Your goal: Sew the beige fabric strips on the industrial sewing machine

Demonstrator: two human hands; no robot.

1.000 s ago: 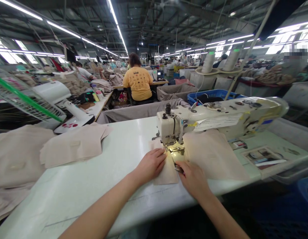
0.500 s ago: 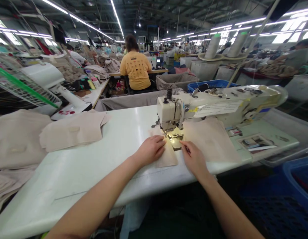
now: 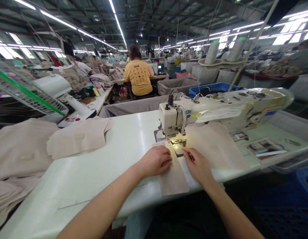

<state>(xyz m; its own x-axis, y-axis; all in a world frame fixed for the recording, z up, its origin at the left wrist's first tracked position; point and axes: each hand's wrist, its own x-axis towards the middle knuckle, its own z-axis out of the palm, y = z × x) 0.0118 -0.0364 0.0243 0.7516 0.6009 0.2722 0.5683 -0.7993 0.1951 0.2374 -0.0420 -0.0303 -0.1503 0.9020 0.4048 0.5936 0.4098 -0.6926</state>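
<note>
A beige fabric piece (image 3: 174,182) lies below the sewing machine's head (image 3: 171,118), its near end reaching the table's front edge. On its upper part rests my left hand (image 3: 157,161), fingers curled and closed on the cloth. My right hand (image 3: 198,166) is closed in a pinch at the lower right of the lit metal plate (image 3: 178,149); whatever sits between its fingertips is too small to make out. To the right of the plate, a larger beige panel (image 3: 216,146) with a small tab spreads under the machine arm.
Beige panels (image 3: 78,137) and a fabric stack (image 3: 22,149) lie on the left, by a white fan (image 3: 53,84). A tray of small tools (image 3: 265,147) sits at right. Thread cones (image 3: 212,52) stand behind the machine. Ahead, a person in a yellow shirt (image 3: 139,78) sits working.
The fabric piece under my left hand has come toward me, away from the needle, and more of it shows. My left hand has drawn back with it. My right hand stays by the plate.
</note>
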